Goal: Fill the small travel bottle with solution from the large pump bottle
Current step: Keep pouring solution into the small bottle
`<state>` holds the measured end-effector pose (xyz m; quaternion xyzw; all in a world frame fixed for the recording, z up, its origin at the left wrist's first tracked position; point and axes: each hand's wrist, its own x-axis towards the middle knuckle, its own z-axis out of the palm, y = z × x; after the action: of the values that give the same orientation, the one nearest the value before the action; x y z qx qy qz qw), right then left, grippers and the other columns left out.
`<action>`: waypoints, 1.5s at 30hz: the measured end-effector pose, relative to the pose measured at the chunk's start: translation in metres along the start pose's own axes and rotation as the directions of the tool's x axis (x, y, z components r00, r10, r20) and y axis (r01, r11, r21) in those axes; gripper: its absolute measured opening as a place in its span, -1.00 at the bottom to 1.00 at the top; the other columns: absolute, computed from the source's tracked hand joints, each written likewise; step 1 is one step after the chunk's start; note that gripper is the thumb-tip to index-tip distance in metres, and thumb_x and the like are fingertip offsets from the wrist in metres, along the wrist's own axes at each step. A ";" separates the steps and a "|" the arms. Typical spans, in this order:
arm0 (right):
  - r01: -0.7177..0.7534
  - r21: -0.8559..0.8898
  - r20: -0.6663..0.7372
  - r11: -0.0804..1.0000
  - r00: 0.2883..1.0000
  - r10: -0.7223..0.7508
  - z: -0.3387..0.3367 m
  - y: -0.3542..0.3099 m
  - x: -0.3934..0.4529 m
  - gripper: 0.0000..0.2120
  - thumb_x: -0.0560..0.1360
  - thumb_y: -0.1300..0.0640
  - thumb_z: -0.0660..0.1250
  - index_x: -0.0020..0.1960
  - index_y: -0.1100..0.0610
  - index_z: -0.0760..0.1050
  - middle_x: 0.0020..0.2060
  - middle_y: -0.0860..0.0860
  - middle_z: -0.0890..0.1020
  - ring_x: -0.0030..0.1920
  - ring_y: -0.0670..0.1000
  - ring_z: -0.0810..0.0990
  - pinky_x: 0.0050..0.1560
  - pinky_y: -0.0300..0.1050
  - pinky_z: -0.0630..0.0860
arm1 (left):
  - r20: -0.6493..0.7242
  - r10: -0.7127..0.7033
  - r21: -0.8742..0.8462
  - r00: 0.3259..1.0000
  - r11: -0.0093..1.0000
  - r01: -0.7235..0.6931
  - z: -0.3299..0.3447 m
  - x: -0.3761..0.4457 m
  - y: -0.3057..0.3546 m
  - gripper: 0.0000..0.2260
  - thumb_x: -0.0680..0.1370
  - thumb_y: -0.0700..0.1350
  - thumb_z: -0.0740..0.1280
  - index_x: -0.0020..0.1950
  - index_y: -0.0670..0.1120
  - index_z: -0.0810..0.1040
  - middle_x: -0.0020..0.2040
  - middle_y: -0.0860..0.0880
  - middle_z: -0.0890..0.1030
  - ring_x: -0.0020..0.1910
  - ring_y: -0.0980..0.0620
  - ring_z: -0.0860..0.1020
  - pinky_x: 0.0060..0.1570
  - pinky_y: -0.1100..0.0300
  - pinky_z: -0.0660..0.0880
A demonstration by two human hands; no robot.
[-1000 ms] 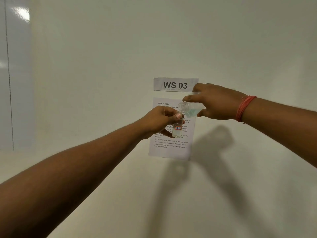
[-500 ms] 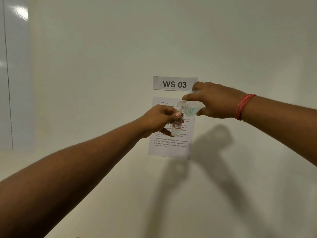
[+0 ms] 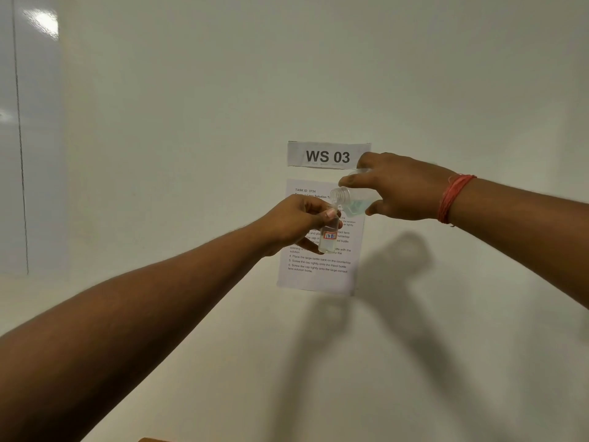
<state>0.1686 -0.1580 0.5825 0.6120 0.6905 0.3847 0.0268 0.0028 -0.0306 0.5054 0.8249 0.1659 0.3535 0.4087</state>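
Left grip (image 3: pixel 298 223) pinching small clear cylindrical travel bottle (image 3: pixel 328 239), right grip (image 3: pixel 396 188) clasping tilted transparent threaded-neck large bottle (image 3: pixel 352 199)

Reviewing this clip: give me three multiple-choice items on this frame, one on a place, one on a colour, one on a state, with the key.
1. Where is the large bottle's open mouth?
A. just above the small travel bottle
B. far left of it
C. below it

2. What colour is the band on the right wrist?
A. blue
B. red-orange
C. black

3. How is the large bottle held?
A. upright
B. capped
C. tipped sideways, uncapped

Key:
1 A, the large bottle mouth sits over the small travel bottle in the left hand.
2 B, the band is red-orange.
3 C, the right hand tilts it, threads bare.
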 end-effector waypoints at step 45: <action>-0.024 0.110 -0.020 0.994 0.999 0.026 0.019 -0.001 -0.014 -0.34 0.46 -0.01 0.46 0.49 -0.09 0.29 0.26 0.05 0.42 0.16 0.10 0.49 0.07 -0.12 0.42 | 0.005 -0.003 0.027 1.000 1.000 0.003 0.010 -0.017 -0.003 -0.76 0.67 -0.08 0.30 0.17 -0.21 0.65 0.08 -0.11 0.72 0.04 0.01 0.71 -0.11 0.05 0.70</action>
<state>0.1805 -0.1605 0.5628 0.6170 0.7032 0.3527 -0.0191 -0.0019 -0.0440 0.4913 0.8310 0.1706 0.3484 0.3986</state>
